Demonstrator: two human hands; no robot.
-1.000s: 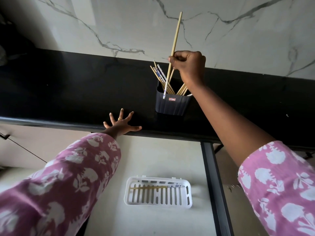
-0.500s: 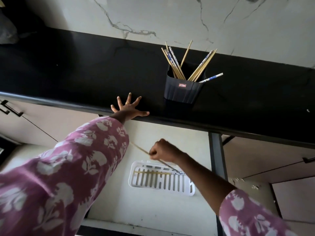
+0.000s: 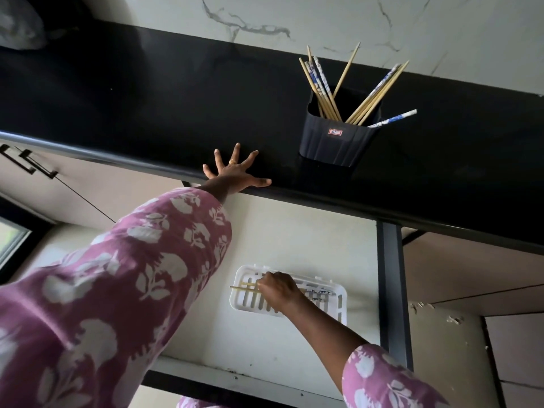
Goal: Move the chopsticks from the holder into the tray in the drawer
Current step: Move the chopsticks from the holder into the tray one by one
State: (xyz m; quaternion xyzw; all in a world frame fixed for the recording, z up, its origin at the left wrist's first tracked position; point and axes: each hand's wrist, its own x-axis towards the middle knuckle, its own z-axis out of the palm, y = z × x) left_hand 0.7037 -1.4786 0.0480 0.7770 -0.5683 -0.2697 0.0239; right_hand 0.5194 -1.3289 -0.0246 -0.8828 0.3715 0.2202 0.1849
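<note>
With the left hand point(image 3: 235, 172) spread flat on the counter's point(image 3: 147, 98) near edge, likely bracing the lean, the right hand point(image 3: 276, 290) pinches one chopstick point(image 3: 243, 288) lengthwise over the white tray point(image 3: 341, 307) in the open drawer point(image 3: 294, 237), while the other chopsticks point(image 3: 322, 95) stand in the holder point(image 3: 335, 145), far right.

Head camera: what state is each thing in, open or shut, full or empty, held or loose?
Drawer, open.
Tray, flat in the drawer, one loose chopstick in it.
Holder, upright on the counter, holding many chopsticks.
Held chopstick, low over the tray, its end past the left rim.
Right hand, gripping the held chopstick.
Left hand, fingers spread, flat on the counter.
</note>
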